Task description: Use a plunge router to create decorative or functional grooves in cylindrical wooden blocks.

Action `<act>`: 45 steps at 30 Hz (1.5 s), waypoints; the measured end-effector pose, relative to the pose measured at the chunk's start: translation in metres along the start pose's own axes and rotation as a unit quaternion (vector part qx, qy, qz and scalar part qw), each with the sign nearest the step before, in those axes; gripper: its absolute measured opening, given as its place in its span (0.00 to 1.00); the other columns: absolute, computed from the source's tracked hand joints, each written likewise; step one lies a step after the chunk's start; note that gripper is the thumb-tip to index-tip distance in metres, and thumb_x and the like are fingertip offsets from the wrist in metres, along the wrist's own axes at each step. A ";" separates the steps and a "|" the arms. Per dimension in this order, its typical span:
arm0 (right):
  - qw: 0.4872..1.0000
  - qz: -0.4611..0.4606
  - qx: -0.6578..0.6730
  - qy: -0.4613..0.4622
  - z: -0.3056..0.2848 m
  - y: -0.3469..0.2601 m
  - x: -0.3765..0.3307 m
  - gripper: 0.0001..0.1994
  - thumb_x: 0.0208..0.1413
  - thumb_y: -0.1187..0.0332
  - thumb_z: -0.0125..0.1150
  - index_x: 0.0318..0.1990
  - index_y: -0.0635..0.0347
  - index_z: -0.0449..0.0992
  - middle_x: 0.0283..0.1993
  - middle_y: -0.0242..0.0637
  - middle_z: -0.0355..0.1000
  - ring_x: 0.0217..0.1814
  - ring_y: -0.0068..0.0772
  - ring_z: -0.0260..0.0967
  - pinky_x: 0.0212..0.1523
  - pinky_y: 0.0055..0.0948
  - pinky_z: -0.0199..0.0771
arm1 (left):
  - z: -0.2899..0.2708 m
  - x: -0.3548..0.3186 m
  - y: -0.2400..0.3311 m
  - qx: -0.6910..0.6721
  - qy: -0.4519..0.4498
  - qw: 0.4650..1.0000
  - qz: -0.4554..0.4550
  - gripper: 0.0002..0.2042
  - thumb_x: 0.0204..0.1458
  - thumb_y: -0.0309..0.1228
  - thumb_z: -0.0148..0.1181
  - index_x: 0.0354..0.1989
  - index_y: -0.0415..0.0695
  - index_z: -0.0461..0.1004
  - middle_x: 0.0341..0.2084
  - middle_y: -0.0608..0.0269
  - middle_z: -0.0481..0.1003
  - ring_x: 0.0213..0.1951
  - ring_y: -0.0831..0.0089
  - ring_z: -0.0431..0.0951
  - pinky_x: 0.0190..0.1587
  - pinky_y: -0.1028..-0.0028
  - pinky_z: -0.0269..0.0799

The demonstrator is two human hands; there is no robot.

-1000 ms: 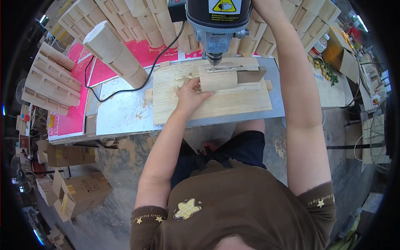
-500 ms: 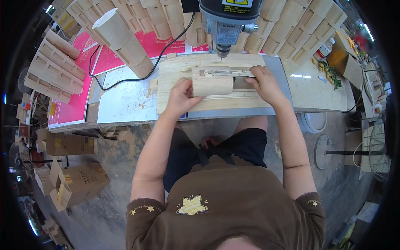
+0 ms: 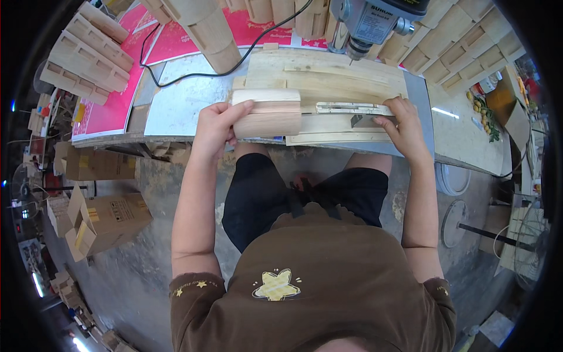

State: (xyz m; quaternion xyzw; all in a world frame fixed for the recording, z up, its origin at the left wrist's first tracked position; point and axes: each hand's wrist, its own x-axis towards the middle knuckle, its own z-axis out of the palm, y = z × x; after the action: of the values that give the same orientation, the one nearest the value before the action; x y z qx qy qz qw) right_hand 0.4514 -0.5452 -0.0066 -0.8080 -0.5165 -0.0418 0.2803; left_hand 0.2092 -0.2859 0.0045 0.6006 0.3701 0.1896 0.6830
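Note:
My left hand [image 3: 214,126] grips the left end of a rounded pale wooden block [image 3: 270,120], thumb on top, with a groove running along its upper face. My right hand [image 3: 404,126] pinches the right end of a narrow pale slotted strip [image 3: 346,108] fitted with a grey metal plate [image 3: 363,121]. The strip lies in line with the block, to its right; a thin piece spans the small gap between them. Both are over a flat wooden board [image 3: 334,79] at the front of the bench. A drill press [image 3: 372,26] stands beyond, its bit above the board.
Rounded wooden pieces [image 3: 91,56] stand in stacks at the left, with more behind and at the right. A tall wooden column [image 3: 205,35] rises near a black cable [image 3: 193,73]. Cardboard boxes [image 3: 111,223] are on the floor at left; a white bucket [image 3: 453,179] is under the bench's right.
The wooden block has moved left in my left hand, and the strip has come away from its top to the right. The whole view has shifted, putting the drill press farther right and higher.

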 end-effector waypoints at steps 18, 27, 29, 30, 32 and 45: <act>0.998 -0.033 -0.034 0.047 0.002 0.010 -0.003 0.15 0.41 0.66 0.66 0.36 0.62 0.71 0.34 0.41 0.68 0.39 0.47 0.63 0.40 0.39 0.63 | 0.075 0.022 -0.028 -0.038 -0.143 0.987 -0.066 0.23 0.47 0.43 0.66 0.35 0.32 0.72 0.18 0.68 0.68 0.16 0.84 0.63 0.19 0.83 0.63; 0.996 -0.012 -0.023 0.081 0.005 0.022 -0.009 0.18 0.36 0.67 0.70 0.36 0.62 0.71 0.33 0.42 0.69 0.39 0.48 0.63 0.39 0.39 0.63 | 0.099 0.012 -0.085 0.314 -0.033 0.850 0.421 0.31 0.27 0.32 0.74 0.47 0.43 0.72 0.33 0.58 0.71 0.37 0.60 0.71 0.41 0.63 0.65; 0.996 -0.010 -0.017 0.087 0.006 0.029 -0.006 0.19 0.36 0.67 0.70 0.37 0.62 0.72 0.33 0.42 0.69 0.39 0.48 0.63 0.39 0.39 0.64 | 0.107 0.021 -0.088 0.345 -0.006 0.823 0.452 0.32 0.26 0.34 0.74 0.47 0.44 0.72 0.33 0.59 0.71 0.39 0.59 0.70 0.43 0.62 0.63; 0.995 -0.005 -0.016 0.098 0.007 0.035 -0.001 0.19 0.36 0.67 0.70 0.37 0.62 0.72 0.34 0.42 0.70 0.39 0.48 0.64 0.40 0.39 0.64 | 0.112 0.025 -0.087 0.353 0.014 0.822 0.447 0.32 0.27 0.35 0.73 0.48 0.45 0.72 0.33 0.60 0.71 0.41 0.60 0.69 0.44 0.62 0.61; 0.994 -0.002 -0.016 0.110 0.012 0.041 0.012 0.19 0.36 0.68 0.70 0.38 0.62 0.72 0.35 0.42 0.71 0.39 0.48 0.64 0.41 0.39 0.64 | 0.119 0.037 -0.084 0.360 0.035 0.820 0.443 0.33 0.27 0.36 0.73 0.49 0.46 0.72 0.32 0.61 0.71 0.42 0.60 0.68 0.45 0.62 0.58; 0.946 0.072 0.253 0.190 0.009 0.037 0.059 0.16 0.48 0.74 0.63 0.46 0.61 0.71 0.44 0.35 0.71 0.48 0.32 0.65 0.51 0.30 0.65 | 0.089 0.086 -0.075 0.380 -0.001 0.839 0.389 0.31 0.32 0.38 0.71 0.52 0.54 0.72 0.27 0.70 0.70 0.36 0.67 0.68 0.41 0.66 0.57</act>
State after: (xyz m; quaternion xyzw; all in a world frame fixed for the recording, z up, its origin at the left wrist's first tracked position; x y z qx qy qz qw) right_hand 0.5084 -0.5043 -0.0076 -0.7224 -0.3875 -0.0422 0.5711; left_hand 0.3163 -0.3013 -0.0909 0.9076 0.1482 0.2834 0.2722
